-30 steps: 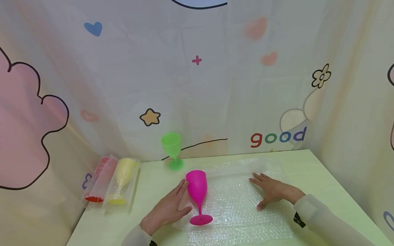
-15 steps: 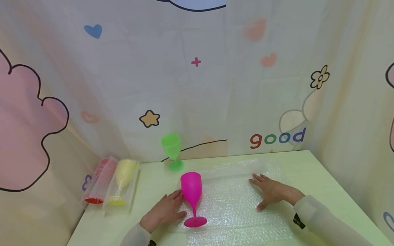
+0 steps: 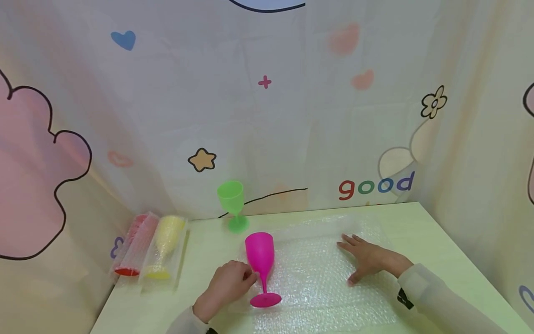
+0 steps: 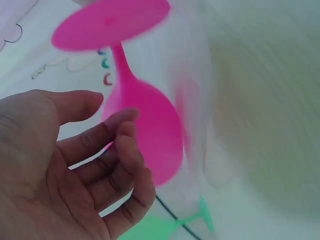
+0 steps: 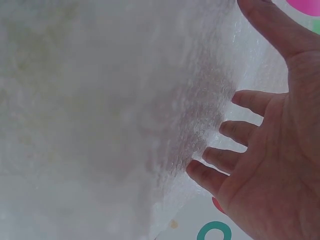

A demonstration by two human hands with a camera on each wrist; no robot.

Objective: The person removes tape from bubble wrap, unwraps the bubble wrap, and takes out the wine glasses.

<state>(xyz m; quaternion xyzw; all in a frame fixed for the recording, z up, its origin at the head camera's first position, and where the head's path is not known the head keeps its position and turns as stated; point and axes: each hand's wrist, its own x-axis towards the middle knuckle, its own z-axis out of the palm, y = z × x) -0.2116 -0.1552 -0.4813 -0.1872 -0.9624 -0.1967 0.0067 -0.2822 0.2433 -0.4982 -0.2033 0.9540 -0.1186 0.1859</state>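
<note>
A bright pink goblet (image 3: 260,254) lies on its side along the left part of a bubble wrap sheet (image 3: 317,273), its foot toward the front. Beside its bowl and stem is my left hand (image 3: 227,284), fingers loosely curled. In the left wrist view, a gap shows between thumb and forefinger, and the goblet's stem (image 4: 120,62) passes behind the hand. My right hand (image 3: 367,258) rests on the right part of the wrap with fingers spread. The right wrist view has its straight fingertips (image 5: 230,127) against the wrap's bubbly surface.
Two goblets in bubble wrap, one red (image 3: 135,246) and one yellow (image 3: 164,246), lie at the table's left edge. An unwrapped green goblet (image 3: 232,199) stands upright at the back, near the printed curtain (image 3: 267,120).
The pink goblet has shifted a little left. My left hand has come away from its bowl, and its fingers have curled from straight. My right hand has stayed in place.
</note>
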